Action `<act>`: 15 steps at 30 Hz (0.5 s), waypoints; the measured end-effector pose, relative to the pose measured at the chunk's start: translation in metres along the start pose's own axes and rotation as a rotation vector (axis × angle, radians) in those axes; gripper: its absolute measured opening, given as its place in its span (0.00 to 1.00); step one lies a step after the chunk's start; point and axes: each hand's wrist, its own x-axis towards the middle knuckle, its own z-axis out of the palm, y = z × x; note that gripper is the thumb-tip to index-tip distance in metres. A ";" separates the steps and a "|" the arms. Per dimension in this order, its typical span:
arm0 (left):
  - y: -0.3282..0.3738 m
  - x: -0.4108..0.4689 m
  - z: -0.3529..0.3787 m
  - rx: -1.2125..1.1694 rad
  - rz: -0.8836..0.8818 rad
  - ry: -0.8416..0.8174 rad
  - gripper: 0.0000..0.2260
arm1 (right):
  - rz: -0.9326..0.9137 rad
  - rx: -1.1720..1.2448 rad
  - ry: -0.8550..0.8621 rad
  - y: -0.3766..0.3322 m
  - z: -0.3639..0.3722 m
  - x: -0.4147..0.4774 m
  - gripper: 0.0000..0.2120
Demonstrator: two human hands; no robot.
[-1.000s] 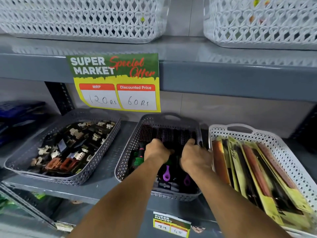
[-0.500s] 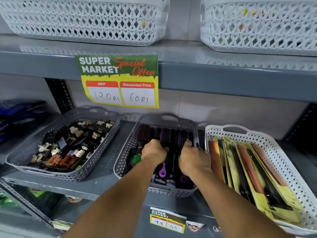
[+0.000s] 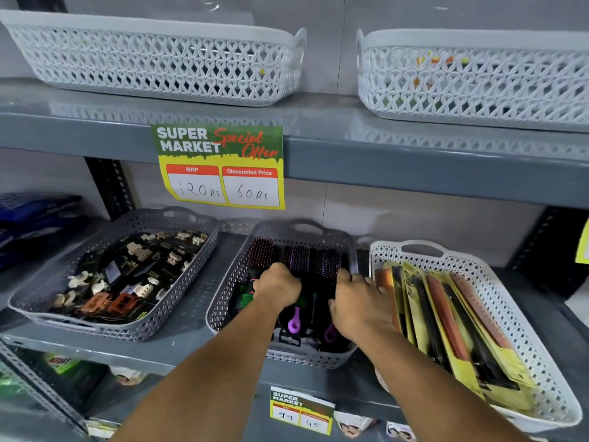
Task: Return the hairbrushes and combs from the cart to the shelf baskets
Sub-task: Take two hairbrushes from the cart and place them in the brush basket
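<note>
We are pressing our left hand and right hand, curled over hairbrushes, into the grey basket to seat them; how firmly either grip closes, we cannot tell.

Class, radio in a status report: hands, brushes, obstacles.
Both hands, left and right, down among hairbrushes in middle grey basket. Grip unclear. Comb basket beside right hand; nothing blocking.
</note>
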 end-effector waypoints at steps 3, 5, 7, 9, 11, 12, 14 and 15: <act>0.000 -0.008 -0.011 0.102 0.072 0.115 0.09 | -0.019 -0.007 0.026 0.004 -0.011 -0.003 0.22; -0.002 -0.016 -0.019 0.178 0.167 0.233 0.12 | -0.023 -0.011 0.032 0.005 -0.018 -0.002 0.21; -0.007 -0.029 -0.035 0.287 0.285 0.356 0.13 | -0.045 -0.016 0.050 0.001 -0.031 -0.001 0.20; -0.013 -0.041 -0.054 0.401 0.378 0.437 0.15 | -0.078 -0.013 0.065 -0.007 -0.046 0.000 0.20; -0.023 -0.054 -0.076 0.454 0.396 0.499 0.18 | -0.124 -0.020 0.078 -0.021 -0.063 0.000 0.21; -0.027 -0.060 -0.086 0.470 0.387 0.526 0.20 | -0.139 -0.017 0.076 -0.028 -0.071 0.000 0.22; -0.041 -0.076 -0.110 0.495 0.342 0.575 0.22 | -0.174 -0.011 0.066 -0.050 -0.086 -0.002 0.22; -0.047 -0.083 -0.119 0.511 0.324 0.590 0.23 | -0.191 -0.009 0.063 -0.059 -0.093 -0.004 0.21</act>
